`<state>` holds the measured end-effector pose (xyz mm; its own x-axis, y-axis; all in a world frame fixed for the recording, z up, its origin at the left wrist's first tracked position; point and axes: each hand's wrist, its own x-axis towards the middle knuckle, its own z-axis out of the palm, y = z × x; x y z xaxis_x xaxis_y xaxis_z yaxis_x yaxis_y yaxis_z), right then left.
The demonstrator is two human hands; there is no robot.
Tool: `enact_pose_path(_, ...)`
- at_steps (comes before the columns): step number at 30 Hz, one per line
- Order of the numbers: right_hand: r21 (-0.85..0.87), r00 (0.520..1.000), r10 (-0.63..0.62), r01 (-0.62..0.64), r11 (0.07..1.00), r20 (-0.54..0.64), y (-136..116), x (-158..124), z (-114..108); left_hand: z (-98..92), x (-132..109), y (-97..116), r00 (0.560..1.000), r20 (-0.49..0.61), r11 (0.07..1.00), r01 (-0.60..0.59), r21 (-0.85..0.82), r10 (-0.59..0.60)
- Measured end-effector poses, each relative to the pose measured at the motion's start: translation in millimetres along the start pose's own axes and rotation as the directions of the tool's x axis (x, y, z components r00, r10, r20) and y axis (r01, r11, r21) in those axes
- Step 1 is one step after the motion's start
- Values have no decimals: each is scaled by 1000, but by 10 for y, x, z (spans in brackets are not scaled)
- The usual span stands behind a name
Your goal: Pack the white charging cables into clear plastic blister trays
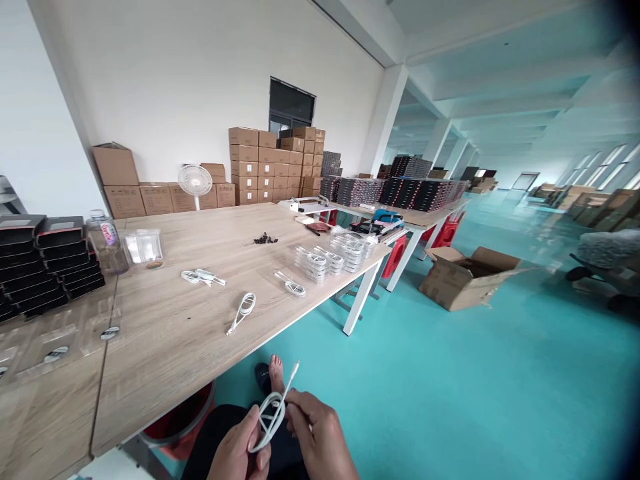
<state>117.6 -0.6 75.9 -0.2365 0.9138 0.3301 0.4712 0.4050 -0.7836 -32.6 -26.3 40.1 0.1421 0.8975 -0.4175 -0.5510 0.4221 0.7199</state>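
A white charging cable [270, 421] is coiled into a loop above my lap, one thin connector end pointing up. My left hand [240, 445] pinches the coil's left side between thumb and fingers. On the other side, my right hand [316, 427] has its fingers closed at the cable near the upright end; its fingertips are partly hidden. On the table ahead lie a single coiled cable [243, 312], another cable bundle [203, 277] farther left, and a coiled cable [291, 285] to the right. Stacked clear plastic trays [320, 261] with white cables inside stand near the table's right edge.
The wooden table [170, 347] carries black boxes [45, 260], a plastic bottle [106, 243] and small black parts [265, 238]. Clear empty trays [55, 340] lie at left. Beneath the edge stands a red bin [183, 427]. An open carton [465, 279] sits on the green floor.
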Motion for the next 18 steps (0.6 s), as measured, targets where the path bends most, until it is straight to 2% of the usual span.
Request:
enact_pose_path(2,11,995,41,-41,999,-90,26,-34,11,3,-20,-3,1000,-25,996,-16,88,18)
enact_pose_path(3,-29,993,18,-22,999,-118,35,-45,12,13,-30,-11,999,-39,991,-21,132,27)
enact_pose_path(7,-343,981,-185,155,926,-57,49,-45,18,77,-48,-59,994,-86,969,-48,243,71)
enact_pose_path(10,-484,956,-291,240,842,-32,39,-29,52,90,-24,-96,988,-101,931,-70,358,113)
enact_pose_path(13,-493,926,-377,320,809,-18,-22,-12,75,29,25,-133,971,-122,813,-102,573,207)
enact_pose_path(16,-410,928,-374,337,848,-9,-132,42,25,-67,71,-188,939,-100,673,-160,722,330)
enact_pose_path(17,-360,943,-333,308,881,-8,-163,70,-6,-91,82,-211,943,-90,681,-164,713,321)
enact_pose_path(18,-298,962,-271,255,920,-15,-182,99,-38,-108,90,-235,955,-82,731,-160,663,284)
